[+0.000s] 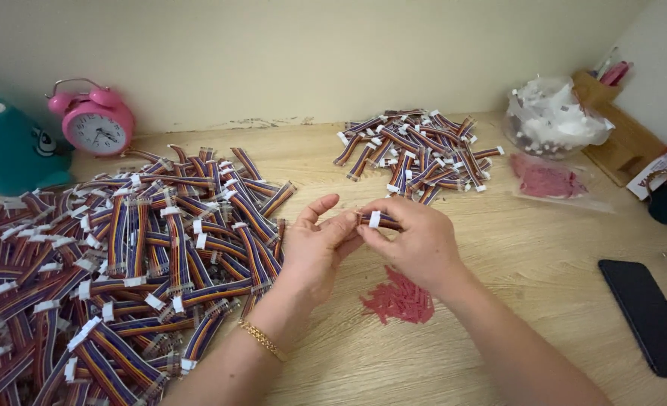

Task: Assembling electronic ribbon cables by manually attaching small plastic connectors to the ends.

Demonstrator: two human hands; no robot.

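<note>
Fingertips (369,231) of the right hand (416,244) pinch one short striped cable (375,219) by its white wrap, thumb beneath and forefinger on top. Left hand (315,248) meets it from the other side: its thumb and first finger touch the cable's near end, while the other fingers fan out loosely upward. A gold bracelet (262,338) circles the left wrist.

That one cable sits between both hands, raised over the wooden table (499,248), near its middle. Right below the hands lies one small heap of red pieces (399,298). To the left spreads one big cable pile (108,263), far too many to count. Beyond the hands lies a second, smaller pile (416,150), also too tangled for a count.

At the far right stand one clear bag of white bits (555,116) and one flat bag of red pieces (545,180). One black phone (649,316) lies at the right edge. One pink alarm clock (94,119) and one teal toy (10,150) stand far left, against the wall.
</note>
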